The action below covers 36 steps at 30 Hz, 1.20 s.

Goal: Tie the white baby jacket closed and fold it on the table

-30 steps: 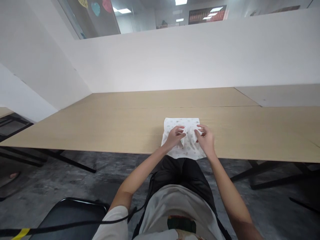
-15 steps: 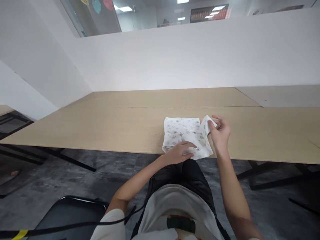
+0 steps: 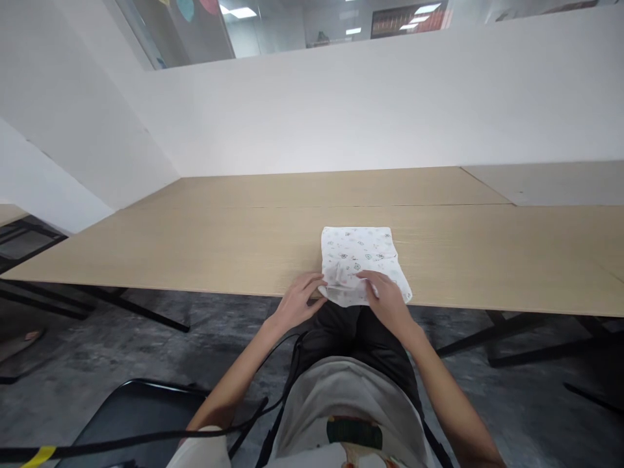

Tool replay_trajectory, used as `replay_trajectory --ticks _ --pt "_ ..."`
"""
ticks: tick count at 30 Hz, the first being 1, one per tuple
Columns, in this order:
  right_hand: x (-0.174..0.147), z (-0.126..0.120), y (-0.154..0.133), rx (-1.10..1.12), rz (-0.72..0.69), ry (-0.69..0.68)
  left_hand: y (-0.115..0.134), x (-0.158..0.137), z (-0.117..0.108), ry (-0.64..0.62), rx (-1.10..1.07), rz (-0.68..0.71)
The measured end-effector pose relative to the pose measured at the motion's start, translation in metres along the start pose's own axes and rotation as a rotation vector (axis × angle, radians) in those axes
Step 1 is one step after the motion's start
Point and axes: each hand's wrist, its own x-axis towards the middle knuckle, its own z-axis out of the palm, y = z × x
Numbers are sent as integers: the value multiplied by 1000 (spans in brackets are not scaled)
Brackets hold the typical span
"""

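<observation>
A white cloth [image 3: 368, 244] with a small printed pattern lies folded at the table's near edge, its front part loosely rumpled and hanging slightly over. At its front left corner my left hand [image 3: 298, 302] grips the edge between thumb and fingers. My right hand [image 3: 387, 299] rests on the front of the cloth, fingers bent and thumb apart from them, the fingertips touching the fabric. The underside of the cloth is hidden.
The cloth lies on a long wooden table [image 3: 234, 250] that meets a white wall [image 3: 316, 117] at the back. A black chair [image 3: 141, 413] stands at the lower left. A black cable [image 3: 160, 437] runs past my left arm.
My right hand has let go of the lifted right-hand flap and moved left onto the cloth; that flap is down. My left hand has slid left to the front left corner.
</observation>
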Motion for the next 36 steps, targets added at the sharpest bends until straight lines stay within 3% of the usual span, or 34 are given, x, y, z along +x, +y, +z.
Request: replay_trajectory --ticks 4,8,14,20,25,29,32,36 --pt "-34 -40 43 -89 -48 42 -8 -4 9 4 13 44" --pt "-51 -49 69 -81 -102 -39 -11 -6 13 34 19 64" --pt "-61 -48 72 -26 -100 -69 -7 -9 16 19 70 88" --pt "-66 -61 63 42 -19 66 2 -9 8 64 69 186" --pt "-16 -86 56 203 216 114 9 19 -24 160 -72 100" --pt "53 -86 76 339 410 110 -9 68 -35 199 -267 -118" --pt "89 -72 100 326 543 20 -40 104 -18 168 -401 -266" --pt "95 -48 129 259 625 -111 -79 125 21 49 -466 -344"
